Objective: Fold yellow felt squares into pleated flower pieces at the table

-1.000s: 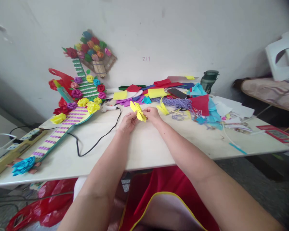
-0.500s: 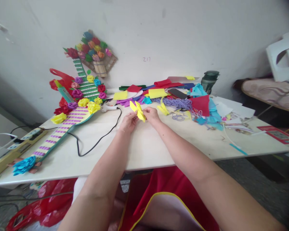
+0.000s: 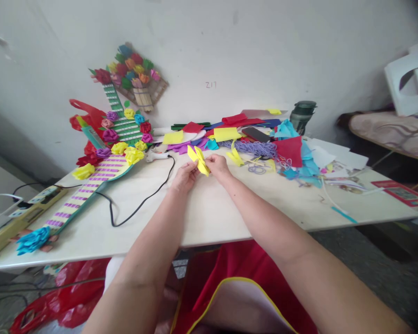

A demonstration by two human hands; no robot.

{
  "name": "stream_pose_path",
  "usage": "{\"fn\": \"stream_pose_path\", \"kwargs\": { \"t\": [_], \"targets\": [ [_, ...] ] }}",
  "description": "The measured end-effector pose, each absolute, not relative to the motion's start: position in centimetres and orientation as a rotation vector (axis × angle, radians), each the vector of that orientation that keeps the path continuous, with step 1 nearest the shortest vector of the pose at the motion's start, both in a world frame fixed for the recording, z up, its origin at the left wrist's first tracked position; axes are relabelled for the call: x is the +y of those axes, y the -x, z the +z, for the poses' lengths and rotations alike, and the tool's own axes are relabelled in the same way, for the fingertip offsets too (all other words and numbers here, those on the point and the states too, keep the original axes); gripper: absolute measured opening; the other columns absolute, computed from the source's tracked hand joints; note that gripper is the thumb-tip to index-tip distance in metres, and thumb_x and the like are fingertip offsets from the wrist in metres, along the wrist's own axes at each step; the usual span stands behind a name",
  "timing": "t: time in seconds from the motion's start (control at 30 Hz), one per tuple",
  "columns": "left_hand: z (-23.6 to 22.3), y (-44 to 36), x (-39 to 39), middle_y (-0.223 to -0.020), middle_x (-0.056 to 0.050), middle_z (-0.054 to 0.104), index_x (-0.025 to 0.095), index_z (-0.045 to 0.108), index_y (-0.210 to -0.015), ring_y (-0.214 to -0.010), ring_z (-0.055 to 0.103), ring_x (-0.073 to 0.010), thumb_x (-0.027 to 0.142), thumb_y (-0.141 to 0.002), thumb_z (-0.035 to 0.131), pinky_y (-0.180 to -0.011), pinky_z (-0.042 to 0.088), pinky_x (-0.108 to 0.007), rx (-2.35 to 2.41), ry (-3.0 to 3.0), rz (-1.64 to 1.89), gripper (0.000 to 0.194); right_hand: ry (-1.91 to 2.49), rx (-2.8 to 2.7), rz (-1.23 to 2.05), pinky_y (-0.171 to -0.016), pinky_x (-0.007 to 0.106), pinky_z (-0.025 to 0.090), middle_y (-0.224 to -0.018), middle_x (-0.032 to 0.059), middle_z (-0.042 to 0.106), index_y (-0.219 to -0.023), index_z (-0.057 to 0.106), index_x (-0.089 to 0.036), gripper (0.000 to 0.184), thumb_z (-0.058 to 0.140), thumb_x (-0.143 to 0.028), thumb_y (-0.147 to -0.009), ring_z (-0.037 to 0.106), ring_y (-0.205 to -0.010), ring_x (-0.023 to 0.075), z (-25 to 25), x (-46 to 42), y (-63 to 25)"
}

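A folded piece of yellow crepe paper [image 3: 199,160] is held up above the white table between both hands. My left hand [image 3: 186,176] pinches its lower left side, fingers closed. On the right edge of the paper, my right hand [image 3: 218,167] has thumb and fingers pressed together. Just behind to the right lies another twisted yellow paper piece [image 3: 234,155]. A white glue gun [image 3: 156,156] with a black cord rests to the left of the hands.
Guitar-shaped crafts with paper flowers [image 3: 90,185] stand along the left. Behind the hands are stacked coloured papers [image 3: 226,134], purple yarn [image 3: 254,148] and a phone [image 3: 256,135]. A dark green bottle [image 3: 302,117] stands at the back. A power strip [image 3: 28,215] lies at the left edge.
The view has shifted very slightly. Both hands keep hold of the yellow crepe paper in nearly the same place.
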State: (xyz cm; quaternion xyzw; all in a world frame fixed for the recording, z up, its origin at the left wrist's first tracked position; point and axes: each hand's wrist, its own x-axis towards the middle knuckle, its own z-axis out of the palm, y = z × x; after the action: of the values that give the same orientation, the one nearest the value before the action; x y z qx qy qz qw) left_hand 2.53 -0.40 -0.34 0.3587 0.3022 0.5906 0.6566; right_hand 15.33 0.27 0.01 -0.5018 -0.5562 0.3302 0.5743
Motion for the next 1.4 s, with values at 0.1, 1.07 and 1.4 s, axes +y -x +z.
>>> {"fn": "stream_pose_path", "kwargs": {
  "t": [0.1, 1.07, 1.4],
  "targets": [
    [-0.3, -2.5, -0.4, -0.061, 0.001, 0.063, 0.015, 0.060, -0.066, -0.056, 0.059, -0.0079, 0.013, -0.069, 0.073, -0.061, 0.053, -0.019, 0.692, -0.815, 1.341, 0.013, 1.204, -1.279, 0.769, -0.061, 0.025, 0.049, -0.063, -0.0019, 0.060, -0.069, 0.059, -0.017, 0.010, 0.064, -0.026, -0.066, 0.059, -0.061, 0.0129, 0.2, 0.2, -15.3],
    [-0.1, -2.2, -0.4, -0.056, 0.003, 0.057, 0.015, 0.059, -0.063, -0.050, 0.051, -0.0058, 0.021, -0.064, 0.078, -0.053, 0.045, -0.019, 0.734, -0.894, 1.347, 0.020, 0.976, -1.241, 1.105, -0.045, 0.021, 0.047, -0.064, -0.0002, 0.063, -0.079, 0.069, -0.015, 0.021, 0.061, -0.034, -0.073, 0.056, -0.053, 0.0110, 1.2, -1.4, -15.5],
    [0.2, -2.3, -0.7, -0.052, 0.003, 0.056, 0.015, 0.058, -0.057, -0.048, 0.051, -0.0053, 0.024, -0.055, 0.083, -0.047, 0.042, -0.015, 0.785, -0.954, 1.356, 0.026, 1.032, -1.368, 0.871, -0.046, 0.019, 0.042, -0.058, -0.0023, 0.055, -0.067, 0.066, -0.016, 0.021, 0.055, -0.031, -0.074, 0.051, -0.052, 0.0102, 0.3, -0.4, -15.6]
  ]
}}
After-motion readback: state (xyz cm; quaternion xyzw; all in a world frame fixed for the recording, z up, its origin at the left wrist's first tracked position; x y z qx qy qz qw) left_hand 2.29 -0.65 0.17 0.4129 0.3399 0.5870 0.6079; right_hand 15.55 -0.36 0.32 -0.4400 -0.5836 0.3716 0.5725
